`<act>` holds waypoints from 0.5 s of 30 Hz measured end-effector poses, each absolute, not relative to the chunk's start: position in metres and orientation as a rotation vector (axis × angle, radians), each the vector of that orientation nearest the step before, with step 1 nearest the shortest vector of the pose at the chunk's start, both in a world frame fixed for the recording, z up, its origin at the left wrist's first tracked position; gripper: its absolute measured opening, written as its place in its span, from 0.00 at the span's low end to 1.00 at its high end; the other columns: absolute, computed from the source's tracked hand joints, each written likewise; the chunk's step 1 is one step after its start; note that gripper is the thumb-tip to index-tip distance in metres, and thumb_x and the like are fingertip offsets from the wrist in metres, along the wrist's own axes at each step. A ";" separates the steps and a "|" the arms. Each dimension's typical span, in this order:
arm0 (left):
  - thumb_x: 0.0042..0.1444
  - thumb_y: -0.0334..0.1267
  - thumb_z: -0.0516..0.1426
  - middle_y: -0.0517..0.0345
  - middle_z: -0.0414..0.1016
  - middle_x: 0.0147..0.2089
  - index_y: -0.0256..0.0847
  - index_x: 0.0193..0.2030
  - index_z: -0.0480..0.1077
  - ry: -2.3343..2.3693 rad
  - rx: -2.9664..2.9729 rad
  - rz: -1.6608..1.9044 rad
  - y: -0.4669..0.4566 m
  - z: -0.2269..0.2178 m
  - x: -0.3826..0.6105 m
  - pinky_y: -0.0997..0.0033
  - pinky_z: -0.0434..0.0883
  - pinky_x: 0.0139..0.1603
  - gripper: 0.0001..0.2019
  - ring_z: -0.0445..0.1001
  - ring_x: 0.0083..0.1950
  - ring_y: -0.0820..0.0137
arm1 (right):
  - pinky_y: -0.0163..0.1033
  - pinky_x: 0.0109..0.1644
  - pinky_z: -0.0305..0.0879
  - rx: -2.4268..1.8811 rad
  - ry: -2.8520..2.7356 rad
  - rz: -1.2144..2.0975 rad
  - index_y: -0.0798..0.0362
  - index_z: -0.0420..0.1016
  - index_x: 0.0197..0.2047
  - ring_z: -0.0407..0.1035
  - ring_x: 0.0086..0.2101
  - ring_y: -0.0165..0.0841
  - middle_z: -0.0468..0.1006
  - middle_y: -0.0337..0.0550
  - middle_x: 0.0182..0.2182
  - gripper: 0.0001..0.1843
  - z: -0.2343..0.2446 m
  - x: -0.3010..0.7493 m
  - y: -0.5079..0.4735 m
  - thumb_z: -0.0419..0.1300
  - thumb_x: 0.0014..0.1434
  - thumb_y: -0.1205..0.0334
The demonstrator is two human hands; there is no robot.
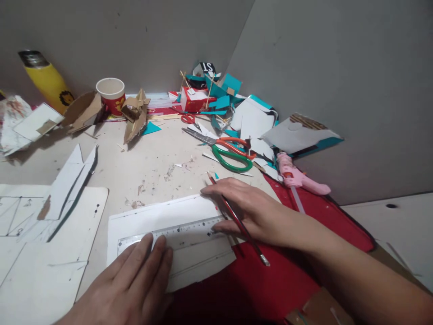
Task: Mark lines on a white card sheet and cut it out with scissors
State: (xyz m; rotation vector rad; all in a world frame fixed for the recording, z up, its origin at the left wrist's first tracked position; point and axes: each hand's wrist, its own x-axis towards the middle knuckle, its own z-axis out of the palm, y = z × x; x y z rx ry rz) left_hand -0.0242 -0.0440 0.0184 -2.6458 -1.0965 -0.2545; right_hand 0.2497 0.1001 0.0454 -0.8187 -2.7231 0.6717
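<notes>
A clear plastic ruler lies lengthwise on a white card piece that has faint pencil lines along its edges. My left hand rests on the left part of the ruler, its fingers stretched out and pressing flat. At the ruler's other end, the thumb of my right hand touches the ruler, while the fingertips reach the card's top right corner. A dark red pencil is held in that hand, tip pointing away and eraser end towards me. Part of the ruler is hidden under my left fingers.
Scissors with green and orange handles lie beyond my right hand, near card scraps and a pink glue gun. A marked white board and cut card pieces are leftward. Behind stand a paper cup and a yellow bottle.
</notes>
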 end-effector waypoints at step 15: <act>0.60 0.34 0.56 0.46 0.80 0.44 0.34 0.52 0.69 -1.562 -2.805 -0.797 -0.032 0.051 -0.030 0.63 0.77 0.40 0.14 0.77 0.42 0.64 | 0.49 0.48 0.66 -0.617 -2.801 0.712 0.55 0.70 0.51 0.68 0.43 0.43 0.75 0.52 0.42 0.17 0.047 0.249 0.083 0.63 0.60 0.60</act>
